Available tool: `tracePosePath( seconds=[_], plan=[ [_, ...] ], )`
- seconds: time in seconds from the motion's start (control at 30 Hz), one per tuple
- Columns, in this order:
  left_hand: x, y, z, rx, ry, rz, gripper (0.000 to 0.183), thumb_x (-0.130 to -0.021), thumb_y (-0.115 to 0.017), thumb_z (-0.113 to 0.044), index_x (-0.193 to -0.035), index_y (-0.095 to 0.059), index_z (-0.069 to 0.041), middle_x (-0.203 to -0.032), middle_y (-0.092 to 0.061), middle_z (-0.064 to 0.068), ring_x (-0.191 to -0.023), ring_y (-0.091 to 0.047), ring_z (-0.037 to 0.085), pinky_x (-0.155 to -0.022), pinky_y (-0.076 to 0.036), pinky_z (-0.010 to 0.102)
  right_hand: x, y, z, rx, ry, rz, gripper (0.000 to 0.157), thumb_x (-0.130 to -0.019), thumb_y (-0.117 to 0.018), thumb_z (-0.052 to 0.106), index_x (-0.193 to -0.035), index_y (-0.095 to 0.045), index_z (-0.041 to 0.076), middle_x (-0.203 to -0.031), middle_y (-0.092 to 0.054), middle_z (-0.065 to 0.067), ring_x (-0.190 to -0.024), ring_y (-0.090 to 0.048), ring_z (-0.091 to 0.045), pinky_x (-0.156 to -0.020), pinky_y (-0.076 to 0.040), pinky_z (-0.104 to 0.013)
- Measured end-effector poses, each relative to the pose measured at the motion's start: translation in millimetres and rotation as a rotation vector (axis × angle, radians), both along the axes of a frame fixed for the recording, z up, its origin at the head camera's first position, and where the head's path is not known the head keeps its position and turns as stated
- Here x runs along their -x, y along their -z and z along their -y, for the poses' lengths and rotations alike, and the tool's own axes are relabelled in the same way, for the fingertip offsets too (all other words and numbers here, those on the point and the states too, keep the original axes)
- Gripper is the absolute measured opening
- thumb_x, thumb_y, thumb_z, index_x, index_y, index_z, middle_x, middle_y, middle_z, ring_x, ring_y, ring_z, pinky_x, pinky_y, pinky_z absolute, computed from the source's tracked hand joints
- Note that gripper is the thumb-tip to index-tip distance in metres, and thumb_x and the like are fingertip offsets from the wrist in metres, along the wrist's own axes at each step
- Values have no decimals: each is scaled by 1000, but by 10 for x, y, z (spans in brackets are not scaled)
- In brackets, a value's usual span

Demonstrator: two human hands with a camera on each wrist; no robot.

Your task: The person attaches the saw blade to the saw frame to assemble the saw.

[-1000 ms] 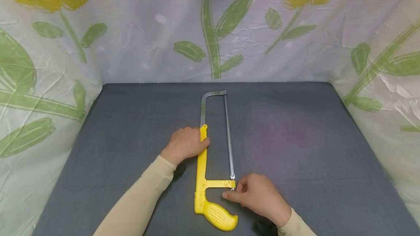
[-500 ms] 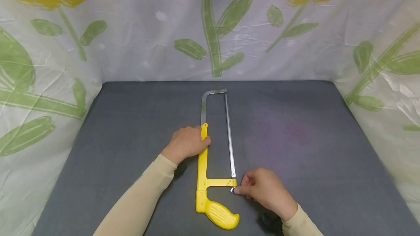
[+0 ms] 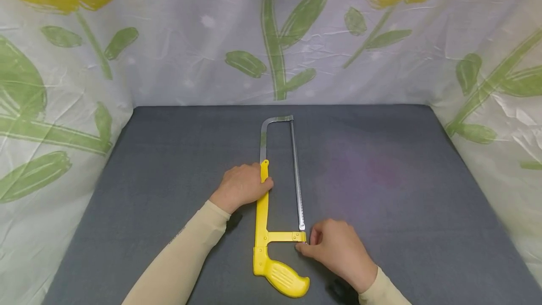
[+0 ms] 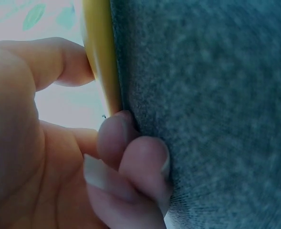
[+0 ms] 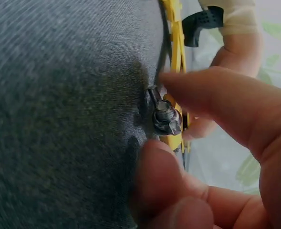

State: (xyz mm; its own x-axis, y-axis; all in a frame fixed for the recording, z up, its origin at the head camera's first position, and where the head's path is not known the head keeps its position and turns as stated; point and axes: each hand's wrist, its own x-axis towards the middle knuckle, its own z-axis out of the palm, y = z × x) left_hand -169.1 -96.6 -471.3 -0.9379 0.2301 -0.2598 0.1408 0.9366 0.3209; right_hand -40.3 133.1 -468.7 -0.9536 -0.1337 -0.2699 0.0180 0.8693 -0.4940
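Note:
A hacksaw (image 3: 262, 215) with a yellow frame and grip and a silver front bow lies flat on the table, its blade (image 3: 298, 178) toward the right. My left hand (image 3: 241, 183) grips the yellow upper frame, thumb across it; in the left wrist view the fingertips curl under its edge. At the near end of the blade, my right hand (image 3: 340, 251) has thumb and forefinger around a small metal wing nut (image 5: 165, 117). The right wrist view shows the thumb (image 5: 202, 88) beside one wing and a blurred fingertip on the nut's other side; exact contact is hard to tell.
Dark grey cloth covers the table (image 3: 381, 164). A pale curtain (image 3: 190, 36) with yellow flowers and green leaves hangs behind and at both sides. Black straps or devices show under both wrists.
The right hand drew slightly away to the right half a second ago, uncovering the wing nut, and has come back over it. Left hand and hacksaw stay nearly still.

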Motion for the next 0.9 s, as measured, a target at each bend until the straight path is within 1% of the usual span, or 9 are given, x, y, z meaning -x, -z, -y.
tracePosePath(
  seconds=[0.1,0.23,0.37,0.47,0.57,0.63,0.7,0.77,0.9],
  plan=[
    [1,12,-3,-3,-4,-2,38,-93,-54,-46,-93,-61,-8,-68,-55,4,-55,-53,22,-49,-38,32,0,-17,-21,22,-26,19,40,-72,-86,52,-58,-56,29,-50,-47,14,-47,-43,-8,-47,-32,-25],
    [1,22,-8,-5,-6,-4,37,-93,-54,-46,-90,-59,-9,-67,-54,4,-54,-52,22,-49,-38,31,-1,-47,-58,70,-70,10,33,-75,-87,37,-63,-57,30,-55,-51,15,-51,-45,-5,-50,-35,-23],
    [0,27,-12,1,-9,-3,37,-93,-54,-46,-89,-58,-10,-66,-54,4,-54,-52,21,-48,-37,31,-11,-58,-69,91,-93,-8,31,-72,-89,27,-64,-60,30,-56,-53,17,-52,-46,-2,-51,-37,-22],
    [-1,21,-16,9,-18,2,37,-93,-54,-47,-89,-57,-10,-67,-55,4,-53,-52,21,-48,-38,31,-11,-56,-45,92,-103,3,31,-71,-89,35,-61,-60,30,-54,-52,18,-51,-45,-3,-49,-35,-22],
    [-5,14,-21,15,-27,7,38,-94,-54,-47,-89,-57,-10,-68,-55,4,-54,-53,20,-48,-38,31,3,-52,-1,86,-69,35,38,-70,-87,53,-56,-60,30,-50,-46,17,-47,-41,-5,-46,-31,-23],
    [-7,11,-22,17,-28,8,38,-94,-54,-47,-89,-57,-10,-68,-56,4,-54,-53,21,-49,-38,31,13,-45,25,70,-32,38,42,-70,-85,58,-53,-59,30,-48,-43,16,-46,-40,-6,-45,-29,-24],
    [-8,11,-24,18,-22,9,38,-94,-53,-47,-90,-58,-9,-68,-55,5,-55,-54,22,-50,-39,32,17,-37,36,56,-16,31,41,-73,-83,56,-52,-59,29,-47,-43,15,-44,-40,-7,-44,-29,-24],
    [-7,12,-25,18,-17,11,39,-94,-53,-47,-91,-58,-9,-68,-55,5,-55,-54,22,-50,-39,32,18,-34,34,48,-15,25,38,-75,-83,48,-52,-58,30,-47,-45,16,-44,-42,-7,-44,-30,-24],
    [-10,15,-19,14,-18,17,40,-94,-53,-47,-94,-59,-8,-68,-53,4,-55,-53,22,-50,-38,32,28,-39,-7,81,-56,52,31,-77,-77,35,-52,-59,28,-47,-47,17,-43,-43,-6,-43,-31,-24]
  ],
)
